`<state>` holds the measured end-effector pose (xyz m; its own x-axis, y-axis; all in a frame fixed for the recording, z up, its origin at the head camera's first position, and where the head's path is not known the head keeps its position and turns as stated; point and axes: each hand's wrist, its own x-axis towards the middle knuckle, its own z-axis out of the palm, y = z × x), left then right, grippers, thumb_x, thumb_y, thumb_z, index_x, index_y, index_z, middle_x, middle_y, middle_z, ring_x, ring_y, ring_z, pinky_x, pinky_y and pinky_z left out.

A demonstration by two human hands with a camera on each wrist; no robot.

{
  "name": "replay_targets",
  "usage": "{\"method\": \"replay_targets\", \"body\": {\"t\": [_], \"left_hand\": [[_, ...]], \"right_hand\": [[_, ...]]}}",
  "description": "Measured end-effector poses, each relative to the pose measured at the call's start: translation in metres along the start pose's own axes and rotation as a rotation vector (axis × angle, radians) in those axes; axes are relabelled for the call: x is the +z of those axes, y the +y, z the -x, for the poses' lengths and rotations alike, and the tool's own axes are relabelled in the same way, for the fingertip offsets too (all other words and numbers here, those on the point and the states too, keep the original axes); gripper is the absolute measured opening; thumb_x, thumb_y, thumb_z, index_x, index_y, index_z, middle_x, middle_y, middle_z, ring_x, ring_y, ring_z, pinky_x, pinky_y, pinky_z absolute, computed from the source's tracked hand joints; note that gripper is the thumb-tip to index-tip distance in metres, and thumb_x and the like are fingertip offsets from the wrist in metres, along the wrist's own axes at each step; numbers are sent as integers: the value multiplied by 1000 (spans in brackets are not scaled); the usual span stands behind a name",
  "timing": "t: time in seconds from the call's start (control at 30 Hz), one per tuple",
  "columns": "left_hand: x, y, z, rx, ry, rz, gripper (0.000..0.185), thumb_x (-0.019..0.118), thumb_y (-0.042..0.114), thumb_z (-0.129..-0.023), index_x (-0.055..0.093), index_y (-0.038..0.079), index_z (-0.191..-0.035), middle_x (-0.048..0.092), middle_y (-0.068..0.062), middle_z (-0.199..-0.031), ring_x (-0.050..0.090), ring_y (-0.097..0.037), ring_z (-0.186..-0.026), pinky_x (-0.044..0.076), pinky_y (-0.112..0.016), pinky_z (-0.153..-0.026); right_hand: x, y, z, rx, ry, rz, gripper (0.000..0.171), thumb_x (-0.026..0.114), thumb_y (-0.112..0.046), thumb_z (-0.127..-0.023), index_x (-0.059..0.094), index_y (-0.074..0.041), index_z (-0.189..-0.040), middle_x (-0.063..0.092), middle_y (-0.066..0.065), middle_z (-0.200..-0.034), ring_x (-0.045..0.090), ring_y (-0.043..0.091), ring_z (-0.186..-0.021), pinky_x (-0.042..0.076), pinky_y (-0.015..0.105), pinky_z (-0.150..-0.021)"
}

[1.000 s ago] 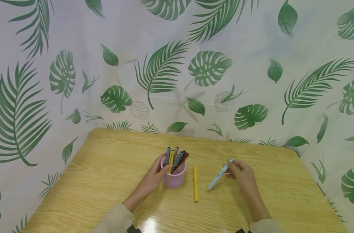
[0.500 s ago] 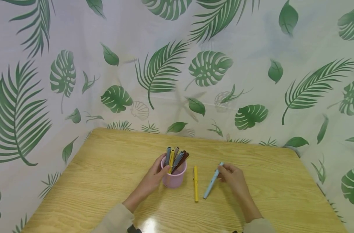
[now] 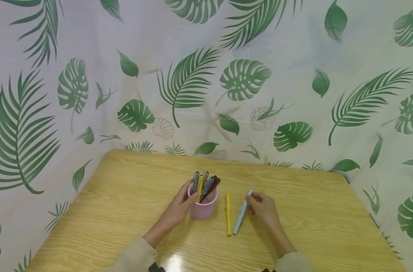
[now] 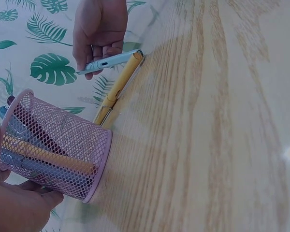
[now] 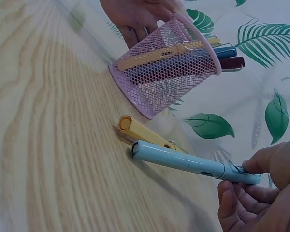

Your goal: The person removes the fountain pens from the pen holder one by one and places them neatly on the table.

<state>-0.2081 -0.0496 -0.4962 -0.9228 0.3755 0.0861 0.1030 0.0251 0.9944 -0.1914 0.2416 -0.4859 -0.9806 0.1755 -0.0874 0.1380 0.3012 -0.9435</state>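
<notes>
1. One wooden table [image 3: 124,204] with a light grain is seen under everything; a sheet printed with green leaves [image 3: 192,75] is hung behind it and at both sides.
2. A pink mesh pen cup [image 3: 202,207] is placed upright near the middle of the table. It is held at its left side by the left hand [image 3: 177,209], whose fingers are curled around the wall of the cup.
3. Several pens [image 3: 204,184] are kept inside the cup, and their caps are seen above the rim: grey-blue, yellow and dark red ones can be told.
4. The right hand [image 3: 264,209] is found to the right of the cup. A light blue pen [image 3: 241,215] is pinched at its far end between the thumb and the fingertips.
5. The near end of the blue pen is lowered toward the table, just beside a yellow pen [image 3: 228,214]; whether the two are touching cannot be told.
6. The yellow pen is laid flat on the table between the cup and the blue pen.
</notes>
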Motion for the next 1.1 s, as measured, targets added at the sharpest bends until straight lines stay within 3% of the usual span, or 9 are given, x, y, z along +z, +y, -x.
{"method": "replay_targets", "body": {"t": [0.2,0.67,1.1], "left_hand": [[0,-1,-1,8,0,6,64,49,27,-111,19,8,-165,20,-23,-168,24,-40,-152,21,-51,-124],[1,-3,-1,19,10,7,62,51,26,-111,24,10,-164,23,-24,-167,25,-41,-152,20,-54,-124],[2,-2,-1,16,13,7,61,50,23,-111,23,8,-164,23,-24,-167,24,-41,-152,19,-54,-124]], "right_hand": [[10,3,-3,-6,0,44,36,65,-11,-101,62,18,-124,72,11,-86,65,17,-72,56,25,-62],[27,5,-5,-1,48,175,33,66,-11,-98,67,16,-118,75,15,-92,67,15,-74,55,24,-62],[31,3,-4,-38,51,264,37,62,-10,-98,63,20,-120,73,30,-107,74,35,-94,63,39,-75]]}}
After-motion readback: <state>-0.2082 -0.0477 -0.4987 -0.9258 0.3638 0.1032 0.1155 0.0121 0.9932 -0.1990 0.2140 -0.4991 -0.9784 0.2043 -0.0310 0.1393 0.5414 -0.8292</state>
